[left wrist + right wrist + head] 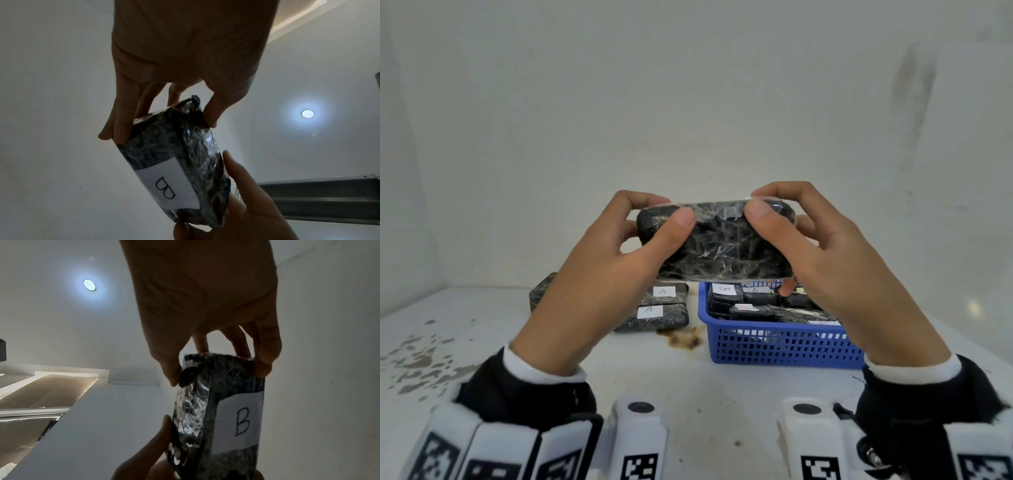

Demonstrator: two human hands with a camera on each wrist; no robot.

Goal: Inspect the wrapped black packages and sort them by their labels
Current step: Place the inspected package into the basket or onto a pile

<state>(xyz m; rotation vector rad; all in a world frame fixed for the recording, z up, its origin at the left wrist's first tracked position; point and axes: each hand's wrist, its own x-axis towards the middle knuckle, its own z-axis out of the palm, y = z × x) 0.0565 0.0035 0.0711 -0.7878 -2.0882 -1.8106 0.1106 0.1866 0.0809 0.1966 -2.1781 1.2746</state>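
Observation:
Both hands hold one black package (719, 240) wrapped in clear film up in the air above the white table (619, 370). My left hand (674, 209) pinches its left end with the thumb in front and the fingers behind. My right hand (756, 202) grips the right end the same way. In the head view the package's plain side faces me. Its white label (166, 188) with a handwritten B shows in the left wrist view, and the label (240, 421) also shows in the right wrist view.
A blue plastic basket (774, 346) on the right holds several wrapped packages, one labelled B (724, 289). Left of it, two packages labelled A (661, 298) (654, 317) lie on the table, with another package (541, 291) further left. A brown stain (685, 337) marks the tabletop.

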